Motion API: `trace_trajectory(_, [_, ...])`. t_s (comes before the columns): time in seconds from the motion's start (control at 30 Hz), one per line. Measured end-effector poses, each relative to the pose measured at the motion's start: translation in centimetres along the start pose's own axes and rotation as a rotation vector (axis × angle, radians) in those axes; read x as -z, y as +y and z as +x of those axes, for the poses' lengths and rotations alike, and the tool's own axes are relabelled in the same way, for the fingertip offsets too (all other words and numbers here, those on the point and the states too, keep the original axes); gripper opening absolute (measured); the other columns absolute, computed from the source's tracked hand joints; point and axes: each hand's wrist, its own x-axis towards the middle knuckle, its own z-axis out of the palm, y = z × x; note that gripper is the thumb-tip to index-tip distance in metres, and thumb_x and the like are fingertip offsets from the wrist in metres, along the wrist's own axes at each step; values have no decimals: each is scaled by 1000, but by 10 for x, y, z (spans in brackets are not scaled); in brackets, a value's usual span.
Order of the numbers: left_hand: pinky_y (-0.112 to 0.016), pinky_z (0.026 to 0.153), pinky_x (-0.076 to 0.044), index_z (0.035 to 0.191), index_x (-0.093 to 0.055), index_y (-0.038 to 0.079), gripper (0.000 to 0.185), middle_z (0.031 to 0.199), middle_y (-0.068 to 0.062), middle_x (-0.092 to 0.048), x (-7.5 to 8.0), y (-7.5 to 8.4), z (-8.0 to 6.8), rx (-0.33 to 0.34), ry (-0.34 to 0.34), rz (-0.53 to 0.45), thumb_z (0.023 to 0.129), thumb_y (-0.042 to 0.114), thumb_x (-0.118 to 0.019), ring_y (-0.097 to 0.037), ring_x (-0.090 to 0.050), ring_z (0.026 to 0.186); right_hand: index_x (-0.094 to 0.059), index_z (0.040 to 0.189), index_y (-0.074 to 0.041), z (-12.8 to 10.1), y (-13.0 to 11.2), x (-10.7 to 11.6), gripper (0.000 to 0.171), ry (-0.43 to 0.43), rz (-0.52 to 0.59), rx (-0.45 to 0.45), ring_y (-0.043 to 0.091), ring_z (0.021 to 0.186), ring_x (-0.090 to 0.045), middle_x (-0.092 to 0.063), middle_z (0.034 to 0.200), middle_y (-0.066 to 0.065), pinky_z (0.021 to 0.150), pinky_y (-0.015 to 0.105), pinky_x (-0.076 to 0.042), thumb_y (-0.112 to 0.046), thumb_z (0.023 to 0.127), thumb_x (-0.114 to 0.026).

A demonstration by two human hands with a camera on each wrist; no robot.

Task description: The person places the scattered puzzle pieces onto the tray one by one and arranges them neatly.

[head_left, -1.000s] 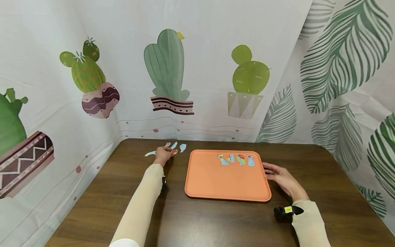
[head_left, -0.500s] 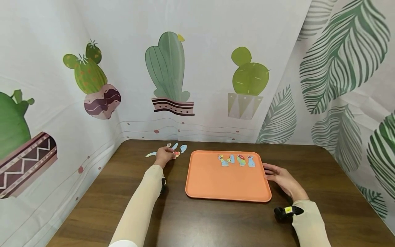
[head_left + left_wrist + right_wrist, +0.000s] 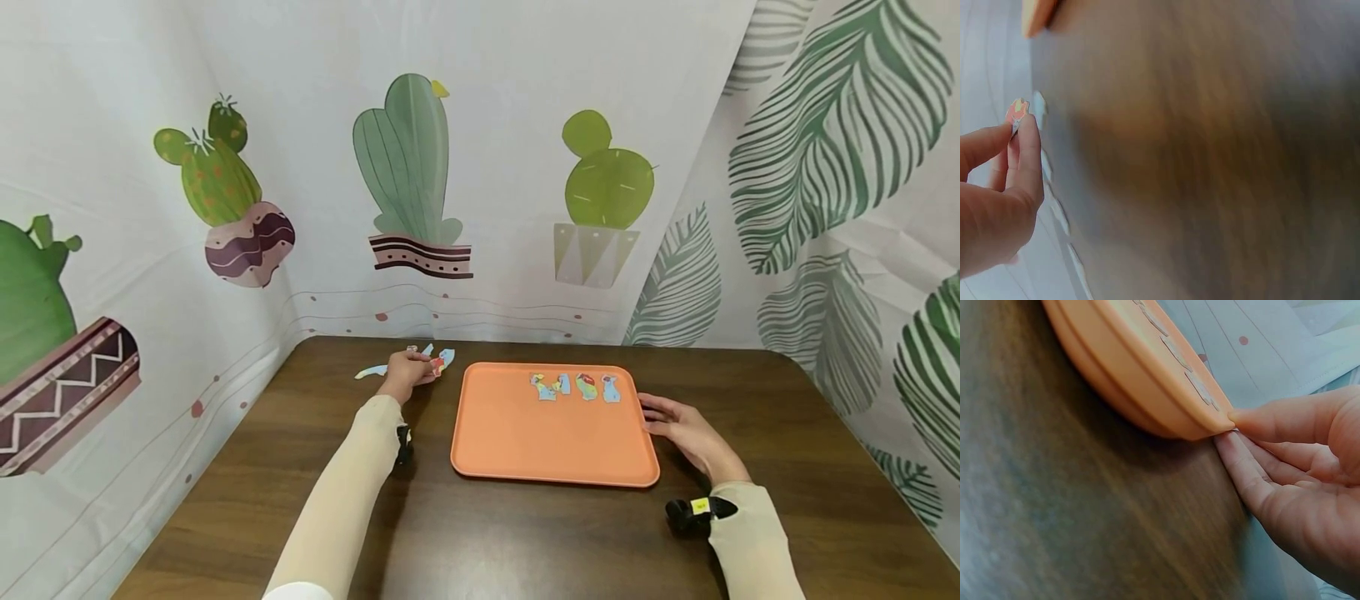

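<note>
In the head view my left hand [image 3: 406,375] is over the far left of the table, pinching a small red-and-yellow puzzle piece [image 3: 1018,109] between thumb and fingertips. Blue puzzle pieces lie close around it: a long curved one [image 3: 369,372] to its left and another [image 3: 448,356] just beyond the held piece. On the right, my right hand [image 3: 688,432] holds the edge of an orange tray [image 3: 555,446], thumb [image 3: 1282,420] at the top of the rim and fingers beneath. Several colourful puzzle pieces [image 3: 587,386] lie in a row along the tray's far side.
The brown wooden table [image 3: 480,542] carries the tray and the loose pieces. Behind its far edge hangs a white cloth [image 3: 502,150] printed with cacti and leaves. Each wrist wears a black camera [image 3: 690,517].
My left hand has lifted the red puzzle piece from the table and moved it slightly right, so it now partly overlaps a blue piece. The right hand and tray have stayed put.
</note>
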Motion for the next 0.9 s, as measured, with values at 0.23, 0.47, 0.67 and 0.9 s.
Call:
trace_trajectory(0.23, [-32,78,-58,109,-59,-13,23,114,-28,-58,-24,11,-5,28,-45,-84,88,-7,-64,-21,-70,73,-24,148,8,0,1,-1,61,-3,0,0,43,129,-41,-31,146,34,92,23,-50,-3,96,-55])
trace_trajectory(0.47, [-37,88,-55,114,-60,-13,27,108,-25,-64,-52,23,-11,37,-121,-122,89,-5,-64,-26,-71,84,-24,148,8,-1,1,0,61,-3,-2,-7,44,130,-39,-30,147,33,93,25,-50,-3,97,-55])
trace_trajectory(0.67, [-40,89,-55,109,-63,-13,23,99,-24,-67,-78,26,-16,51,-152,-131,87,-8,-65,-19,-70,71,-25,149,7,0,1,0,61,2,-13,-6,42,130,-41,-31,147,32,93,23,-50,-4,96,-55])
trace_trajectory(0.9, [-43,86,-56,101,-64,-11,17,88,-19,-67,-100,23,-21,53,-172,-116,84,-11,-65,-21,-66,72,-24,149,6,1,0,2,61,1,-16,-15,34,125,-49,-32,146,33,93,24,-50,-4,97,-54])
